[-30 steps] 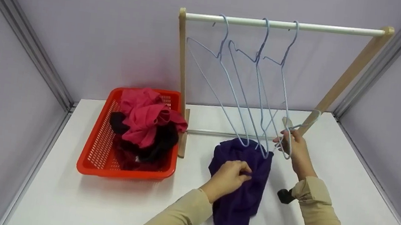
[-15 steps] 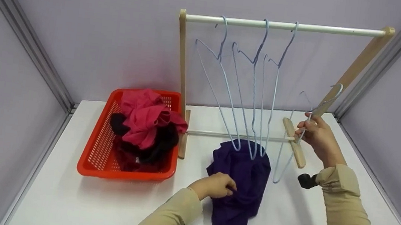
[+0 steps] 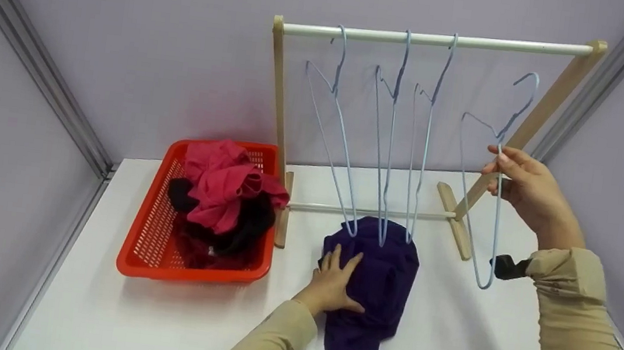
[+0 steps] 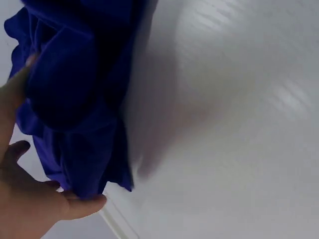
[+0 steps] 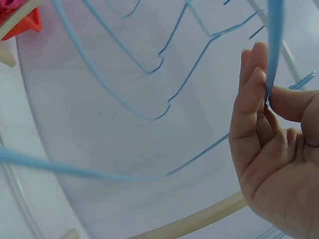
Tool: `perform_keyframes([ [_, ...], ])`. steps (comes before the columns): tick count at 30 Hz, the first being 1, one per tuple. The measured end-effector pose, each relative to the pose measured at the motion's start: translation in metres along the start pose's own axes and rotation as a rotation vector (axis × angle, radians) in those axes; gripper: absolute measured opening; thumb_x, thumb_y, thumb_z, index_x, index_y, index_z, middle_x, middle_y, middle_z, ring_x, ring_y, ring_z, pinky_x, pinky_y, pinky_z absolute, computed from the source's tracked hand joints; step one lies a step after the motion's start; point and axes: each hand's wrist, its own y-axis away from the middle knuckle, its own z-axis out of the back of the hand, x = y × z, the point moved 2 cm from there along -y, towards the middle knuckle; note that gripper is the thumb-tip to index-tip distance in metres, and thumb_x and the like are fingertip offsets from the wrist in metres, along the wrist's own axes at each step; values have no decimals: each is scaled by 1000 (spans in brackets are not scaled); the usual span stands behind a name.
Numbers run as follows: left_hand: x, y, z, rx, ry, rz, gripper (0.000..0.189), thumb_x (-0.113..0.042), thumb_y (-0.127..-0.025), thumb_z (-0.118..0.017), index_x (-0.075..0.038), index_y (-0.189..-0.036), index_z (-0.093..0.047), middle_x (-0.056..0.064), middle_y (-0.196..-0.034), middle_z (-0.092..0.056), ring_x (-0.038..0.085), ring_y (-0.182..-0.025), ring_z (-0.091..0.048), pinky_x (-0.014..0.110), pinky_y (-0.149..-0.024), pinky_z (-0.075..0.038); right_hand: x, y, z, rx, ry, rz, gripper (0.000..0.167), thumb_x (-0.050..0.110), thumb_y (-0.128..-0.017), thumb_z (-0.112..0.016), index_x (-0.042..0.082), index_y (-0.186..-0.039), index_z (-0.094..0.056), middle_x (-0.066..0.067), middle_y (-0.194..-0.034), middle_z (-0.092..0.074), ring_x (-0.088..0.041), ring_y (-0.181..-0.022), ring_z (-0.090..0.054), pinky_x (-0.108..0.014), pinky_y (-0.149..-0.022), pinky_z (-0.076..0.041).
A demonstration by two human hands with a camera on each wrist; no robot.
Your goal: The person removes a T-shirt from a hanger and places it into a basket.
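Note:
In the head view my right hand (image 3: 533, 188) pinches a light-blue wire clothes hanger (image 3: 496, 231) by its side, just under the hook. The hanger is off the rail, its hook a little below the rail's right end. The right wrist view shows thumb and fingertips meeting on the wire. My left hand (image 3: 331, 286) lies with spread fingers on the left side of a crumpled purple garment (image 3: 374, 299) on the table. Up close in the left wrist view, the fingers reach along the edge of the purple cloth (image 4: 84, 144); what kind of garment it is stays unclear.
A clothes rack with a white rail (image 3: 497, 43) and wooden legs stands at the back. Three blue hangers (image 3: 345, 138) hang from it, their lower ends over the purple cloth. An orange-red basket (image 3: 132, 254) at left holds pink clothing (image 3: 223, 182) and dark clothing.
My right hand has carried the hanger up and to the right, away from the hanging ones. The left hand has shifted left and spread its fingers on the purple garment.

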Motion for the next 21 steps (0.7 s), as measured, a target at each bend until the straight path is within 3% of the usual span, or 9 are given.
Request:
perform_keyframes([
  [3,3,-1,-7,39,12,53,111,-43,-64,-86,-20,-151,-23,30,-155,-14,49,-140,-25,64,-102,-36,12,-1,-5,6,-47,33,21,13,-99,-45,6,-114,-59,-4,-79,-69,-12,-59,-62,-20,-58,-51],
  [10,1,-3,-14,-35,-134,63,109,-40,-65,-85,-18,-151,-23,32,-143,-38,46,-120,-48,49,-92,-49,34,-12,-18,-10,-85,64,22,14,-97,-50,3,-115,-56,-7,-77,-68,-14,-56,-61,-21,-55,-50],
  [17,-9,-2,-15,-37,-188,86,86,-31,-74,-81,-23,-147,-36,23,-125,-52,37,-106,-55,43,-83,-53,49,-24,-22,-129,-33,15,28,20,-93,-58,5,-116,-54,-4,-76,-66,-12,-54,-58,-20,-54,-49],
  [21,-12,0,-16,-66,-216,78,68,-25,-76,-79,-18,-136,-49,21,-116,-56,35,-98,-61,42,-77,-54,50,-28,-23,-187,37,-41,36,25,-93,-57,5,-121,-47,-1,-77,-65,-10,-54,-55,-18,-54,-47],
])
